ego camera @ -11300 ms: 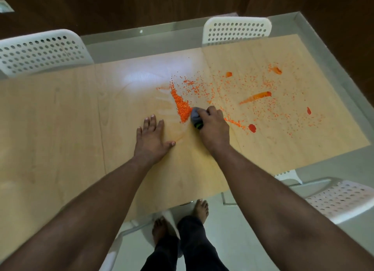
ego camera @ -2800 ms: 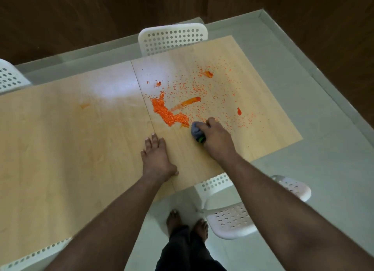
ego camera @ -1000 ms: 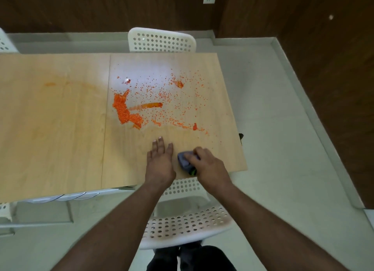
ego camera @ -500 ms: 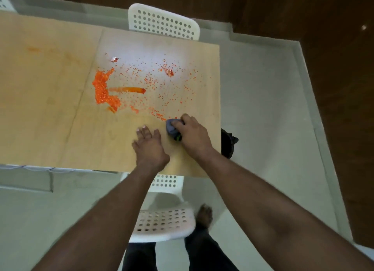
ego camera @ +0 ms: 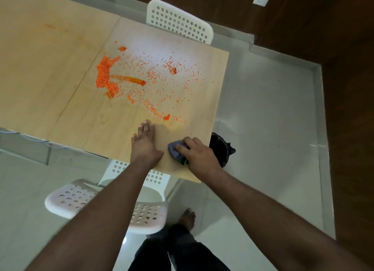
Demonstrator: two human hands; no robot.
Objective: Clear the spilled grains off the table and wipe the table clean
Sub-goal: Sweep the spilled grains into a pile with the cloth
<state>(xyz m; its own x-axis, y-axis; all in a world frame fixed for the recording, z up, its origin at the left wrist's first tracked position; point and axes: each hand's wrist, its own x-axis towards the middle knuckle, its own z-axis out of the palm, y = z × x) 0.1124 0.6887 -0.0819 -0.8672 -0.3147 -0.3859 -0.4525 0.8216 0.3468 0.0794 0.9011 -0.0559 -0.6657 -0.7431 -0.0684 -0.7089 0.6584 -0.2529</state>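
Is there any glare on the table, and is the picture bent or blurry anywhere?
Head view: a pale ceiling-light glare on the table washes out some grains near the far chair; wide-angle bending skews the table edges; both forearms look soft.

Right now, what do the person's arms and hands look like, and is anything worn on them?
Both arms are bare up to the edge of the picture: no sleeves show. The left hand and right hand have no gloves, and no rings, watch or bands are visible. No markings can be made out.
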